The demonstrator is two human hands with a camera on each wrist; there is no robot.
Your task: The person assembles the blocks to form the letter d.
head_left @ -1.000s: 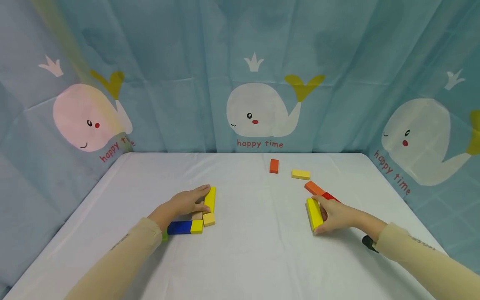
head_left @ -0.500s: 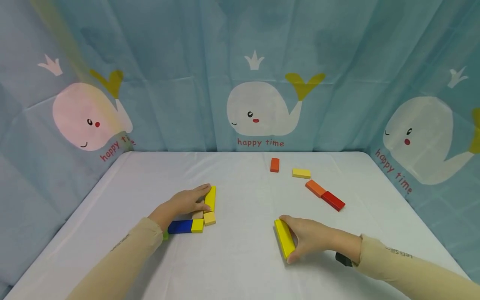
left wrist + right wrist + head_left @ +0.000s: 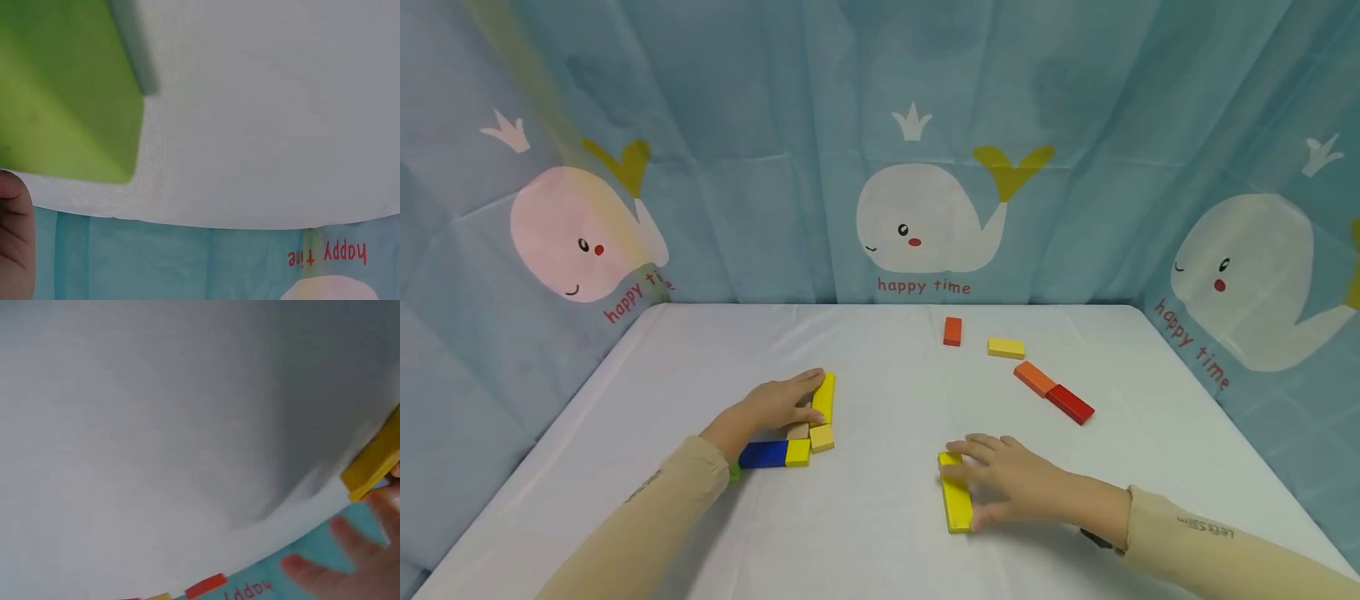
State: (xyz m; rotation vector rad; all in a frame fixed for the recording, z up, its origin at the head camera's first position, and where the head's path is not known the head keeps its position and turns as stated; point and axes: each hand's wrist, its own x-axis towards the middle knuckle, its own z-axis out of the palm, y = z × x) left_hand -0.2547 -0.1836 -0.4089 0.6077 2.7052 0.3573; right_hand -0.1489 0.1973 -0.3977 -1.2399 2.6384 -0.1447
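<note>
In the head view my left hand (image 3: 775, 403) holds a long yellow block (image 3: 823, 398) between fingertips at its far end and thumb at its left side. Beside it lie a wooden block (image 3: 797, 431), a small pale yellow block (image 3: 822, 438), a dark blue block (image 3: 763, 454) joined to a yellow one (image 3: 797, 452), and a green block (image 3: 734, 472) partly hidden by the wrist. My right hand (image 3: 1018, 483) spreads its fingers over another long yellow block (image 3: 957, 493), thumb by its near end. That block's end (image 3: 369, 465) shows in the right wrist view.
On the white table (image 3: 887, 375), toward the back right, lie an orange-red block (image 3: 952, 331), a pale yellow block (image 3: 1006, 347), and an orange block (image 3: 1034, 378) end to end with a red one (image 3: 1070, 404). A whale-printed curtain (image 3: 760, 225) stands behind.
My right hand has carried its yellow block leftward and nearer, away from the orange and red pair, and its fingers have since spread off it. My left hand has stayed in place.
</note>
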